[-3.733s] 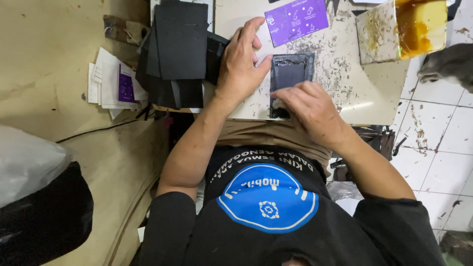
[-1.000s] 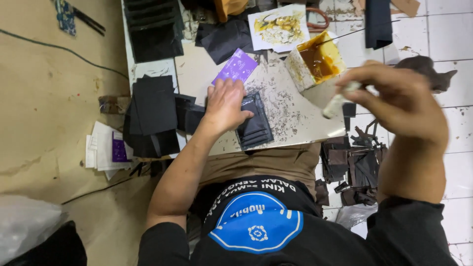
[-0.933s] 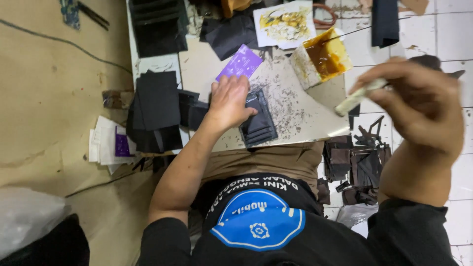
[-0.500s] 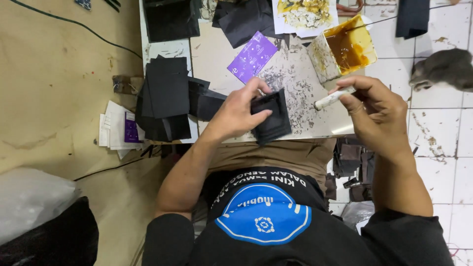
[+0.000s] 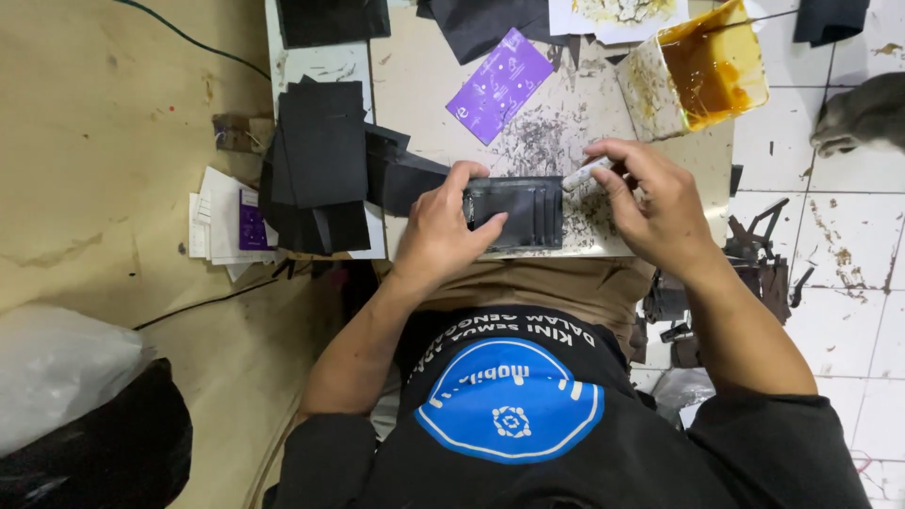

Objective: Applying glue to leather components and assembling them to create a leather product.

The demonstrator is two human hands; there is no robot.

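Two hands are at work on one black card wallet piece (image 5: 517, 213), which lies flat near the front edge of my small worktable (image 5: 415, 71), straight ahead of my lap. My left hand (image 5: 443, 231) rests on the wallet piece's left end, palm down; the thumb lies across its lower left corner and the fingers (image 5: 468, 174) curl over its top left edge, so they press on it rather than clasp it. The slotted right half of the piece shows bare between my two hands.

My right hand (image 5: 655, 203) sits just to the right of the wallet piece. Its thumb and first fingers are pinched closed on a small pale stick-like tool (image 5: 586, 174), whose tip points left and reaches the piece's upper right corner; I cannot tell whether tip and leather actually touch.

Beyond the wallet piece, further from me, lies a purple card (image 5: 498, 85), and up to the right of the piece stands an open tin of brownish-yellow glue (image 5: 702, 66). Left of the wallet piece a stack of black cut pieces (image 5: 320, 160) overhangs the table's left side.
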